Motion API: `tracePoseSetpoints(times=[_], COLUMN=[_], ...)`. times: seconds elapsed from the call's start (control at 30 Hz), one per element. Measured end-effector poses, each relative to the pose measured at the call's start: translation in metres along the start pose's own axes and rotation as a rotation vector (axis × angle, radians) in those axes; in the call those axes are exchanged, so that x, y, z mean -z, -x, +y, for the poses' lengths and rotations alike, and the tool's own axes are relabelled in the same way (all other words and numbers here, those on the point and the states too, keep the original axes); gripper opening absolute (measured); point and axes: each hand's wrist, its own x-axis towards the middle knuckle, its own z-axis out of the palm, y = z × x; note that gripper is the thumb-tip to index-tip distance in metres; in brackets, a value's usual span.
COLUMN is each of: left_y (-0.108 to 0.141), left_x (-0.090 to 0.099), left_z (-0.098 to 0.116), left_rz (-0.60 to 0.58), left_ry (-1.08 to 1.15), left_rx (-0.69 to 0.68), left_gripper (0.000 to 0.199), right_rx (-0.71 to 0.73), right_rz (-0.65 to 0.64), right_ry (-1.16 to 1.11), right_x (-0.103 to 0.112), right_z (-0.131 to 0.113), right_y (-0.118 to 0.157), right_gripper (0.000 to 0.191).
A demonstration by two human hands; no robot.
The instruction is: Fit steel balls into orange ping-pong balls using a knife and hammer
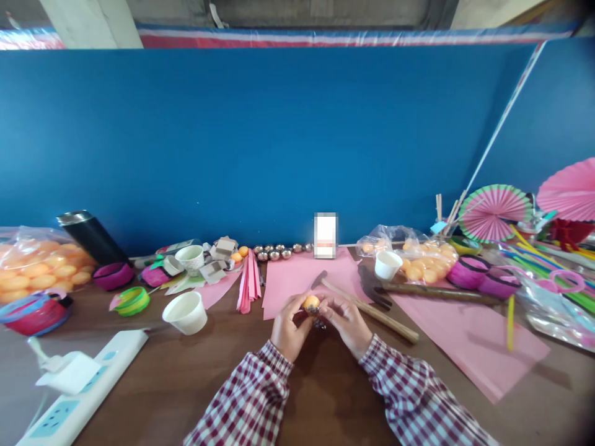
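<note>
An orange ping-pong ball with small dark, shiny pieces on its lower side sits between the fingers of my left hand. Thumb and index finger of that hand curl around it. My right hand is closed, its fingertips pinched together at the ball's right side; what they hold is too small to make out. Just under the fingers, a small shiny bit shows. Behind the hands lie a pink sheet and a wooden-handled hammer, close to my right hand.
Several shiny silver balls line the blue partition. White paper cups stand left, another cup right, near a second hammer. Bags of orange balls flank both sides. A power strip lies front left.
</note>
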Motion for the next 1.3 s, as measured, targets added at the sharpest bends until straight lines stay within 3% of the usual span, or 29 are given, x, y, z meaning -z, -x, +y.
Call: tracePoseSetpoints(times=[0.77, 1.3], left_y=[0.000, -0.001], left_x=[0.005, 0.004], left_z=[-0.011, -0.014], left_rz=[-0.047, -0.039], left_ry=[-0.218, -0.209], left_rx=[-0.160, -0.199], left_gripper=[0.043, 0.044], right_rx=[0.010, -0.027], right_rz=[-0.056, -0.061], right_ry=[-0.067, -0.117], right_x=[-0.001, -0.002], right_z=[-0.002, -0.006], right_y=[0.000, 0.000], right_gripper=[0.024, 0.025])
